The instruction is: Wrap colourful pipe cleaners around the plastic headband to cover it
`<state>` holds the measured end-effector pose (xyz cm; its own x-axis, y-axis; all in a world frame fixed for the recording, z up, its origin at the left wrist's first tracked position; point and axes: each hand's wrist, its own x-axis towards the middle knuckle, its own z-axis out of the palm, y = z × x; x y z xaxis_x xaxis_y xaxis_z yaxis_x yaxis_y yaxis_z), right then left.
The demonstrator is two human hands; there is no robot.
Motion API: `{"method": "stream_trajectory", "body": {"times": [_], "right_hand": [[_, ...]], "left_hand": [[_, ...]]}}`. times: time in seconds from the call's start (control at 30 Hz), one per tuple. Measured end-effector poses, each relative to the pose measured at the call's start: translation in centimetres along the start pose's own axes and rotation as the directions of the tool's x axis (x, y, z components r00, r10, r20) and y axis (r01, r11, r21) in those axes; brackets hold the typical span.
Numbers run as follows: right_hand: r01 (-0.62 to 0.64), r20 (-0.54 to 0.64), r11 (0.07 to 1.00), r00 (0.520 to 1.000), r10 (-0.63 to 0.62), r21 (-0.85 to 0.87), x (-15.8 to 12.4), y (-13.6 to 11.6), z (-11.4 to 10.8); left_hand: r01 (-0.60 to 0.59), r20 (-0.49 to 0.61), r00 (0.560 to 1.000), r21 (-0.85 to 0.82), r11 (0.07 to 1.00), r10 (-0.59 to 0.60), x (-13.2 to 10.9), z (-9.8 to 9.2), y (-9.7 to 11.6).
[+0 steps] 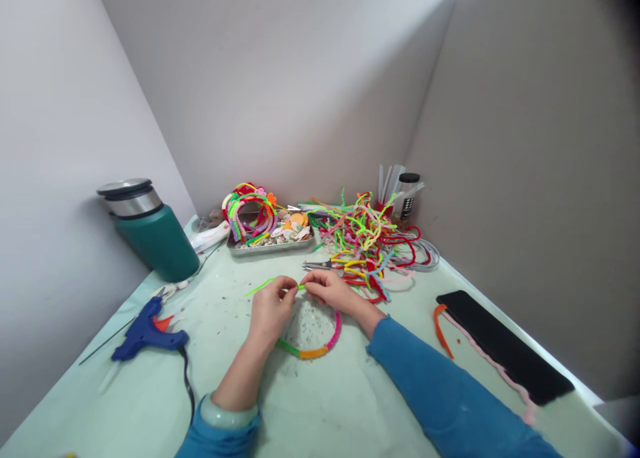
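Between my hands a bright green pipe cleaner (pixel 259 287) runs at the top of a round hoop (pixel 313 353) wrapped in green, orange and pink fuzzy sections. My left hand (pixel 273 306) pinches the green strand, whose loose end sticks out to the left. From the other side, my right hand (pixel 329 290) has its thumb and fingertips closed on the same strand, close to the left fingertips. The hoop lies low on the table, its upper left part hidden by my left hand. Scissors (pixel 320 265) lie just beyond my right hand.
A blue glue gun (pixel 150 331) with a cord and a teal bottle (pixel 155 238) stand at left. A metal tray (pixel 270 246) holds wrapped hoops and cut-out pieces. Behind on the right sits a tangled pile of pipe cleaners (pixel 360 225). A black flat slab (pixel 500 345) lies at right.
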<state>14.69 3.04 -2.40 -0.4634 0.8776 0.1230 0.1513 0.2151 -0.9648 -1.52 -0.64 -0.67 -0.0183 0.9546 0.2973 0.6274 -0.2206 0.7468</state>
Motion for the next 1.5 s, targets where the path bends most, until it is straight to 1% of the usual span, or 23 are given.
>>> {"method": "stream_trajectory", "body": {"times": [0.1,0.2,0.3,0.4,0.53,0.6,0.7,0.97,1.1,1.27,1.37,1.5], "right_hand": [[0.003,-0.007,1.000,1.000,-0.003,-0.006,-0.10,-0.14,0.01],[0.025,-0.020,0.999,0.999,-0.026,-0.032,-0.25,-0.39,0.01],[0.031,-0.013,0.999,0.999,-0.031,-0.044,-0.30,-0.58,-0.01],[0.044,-0.024,0.997,0.999,-0.046,-0.063,-0.25,-0.57,0.00],[0.058,-0.046,0.996,0.997,-0.061,-0.064,-0.22,-0.42,0.05],[0.051,-0.051,0.997,0.997,-0.054,-0.057,-0.23,-0.39,0.06],[0.040,-0.047,0.998,0.998,-0.042,-0.040,-0.23,-0.40,0.05],[0.040,-0.041,0.999,0.998,-0.041,-0.018,-0.24,-0.40,0.00],[0.054,-0.034,0.998,0.998,-0.055,-0.028,-0.30,-0.31,-0.05],[0.062,-0.024,0.998,0.998,-0.062,-0.006,-0.32,-0.30,-0.05],[0.065,-0.024,0.998,0.998,-0.065,-0.002,-0.31,-0.36,-0.07],[0.080,-0.016,0.997,0.997,-0.081,-0.017,-0.36,-0.41,-0.14]], "left_hand": [[-0.075,-0.010,0.997,0.017,0.997,0.075,0.04,0.22,-0.39],[-0.101,-0.004,0.995,0.026,0.995,0.101,0.00,0.28,-0.52],[-0.092,0.010,0.996,0.044,0.995,0.092,-0.02,0.24,-0.43],[-0.060,0.026,0.998,0.056,0.997,0.058,-0.03,0.22,-0.27],[-0.031,0.010,0.999,0.026,0.999,0.031,-0.16,0.17,0.07],[-0.038,-0.011,0.999,0.022,0.999,0.038,-0.27,0.13,0.22],[-0.061,-0.014,0.998,0.069,0.996,0.062,-0.35,0.11,0.21],[-0.126,0.049,0.992,0.177,0.976,0.119,-0.21,0.16,0.02],[-0.130,0.080,0.990,0.201,0.971,0.116,-0.19,0.08,0.21],[-0.141,0.073,0.989,0.205,0.968,0.129,-0.19,0.10,0.21],[-0.122,0.069,0.992,0.203,0.972,0.110,-0.20,0.16,0.20],[-0.050,0.116,0.993,0.225,0.973,0.024,-0.27,0.23,0.19]]}}
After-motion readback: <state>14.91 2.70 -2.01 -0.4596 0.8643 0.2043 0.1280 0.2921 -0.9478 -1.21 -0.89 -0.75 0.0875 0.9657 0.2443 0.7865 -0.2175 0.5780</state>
